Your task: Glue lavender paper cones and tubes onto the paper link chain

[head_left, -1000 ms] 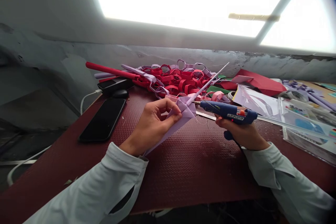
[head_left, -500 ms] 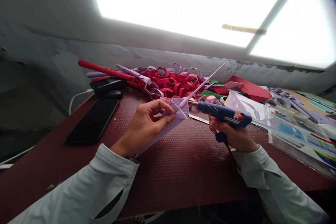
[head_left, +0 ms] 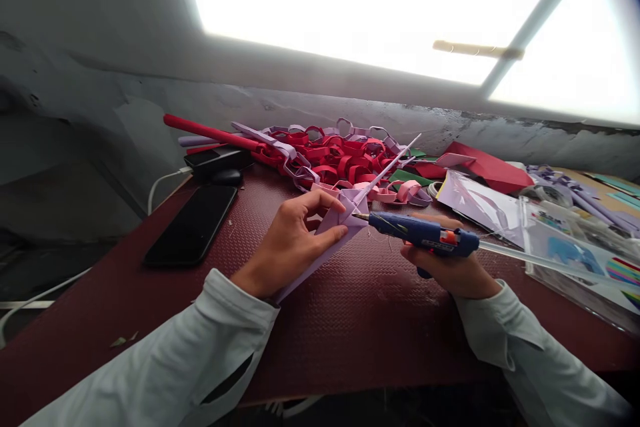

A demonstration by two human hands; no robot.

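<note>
My left hand (head_left: 300, 237) pinches a folded lilac paper piece (head_left: 354, 219) between thumb and fingers. A thin lilac paper spike (head_left: 387, 169) sticks up to the right from its folded end, and its long lower part runs down behind my wrist. In my right hand (head_left: 447, 267) is a blue hot glue gun (head_left: 425, 233), gripped by its handle. A clear glue stick (head_left: 525, 255) juts from the gun's back. The metal nozzle touches or nearly touches the lilac folds; I cannot tell which.
Red and lilac paper chains (head_left: 335, 157) lie heaped at the back of the dark red table (head_left: 350, 333). A black phone (head_left: 193, 227) rests at left, near a mouse (head_left: 227, 177). Red card (head_left: 493, 167) and plastic packets (head_left: 575, 247) cover the right side.
The glue gun's nozzle has come down and left onto or against the lilac folds. The gun is now held more level. The whole view has shifted slightly.
</note>
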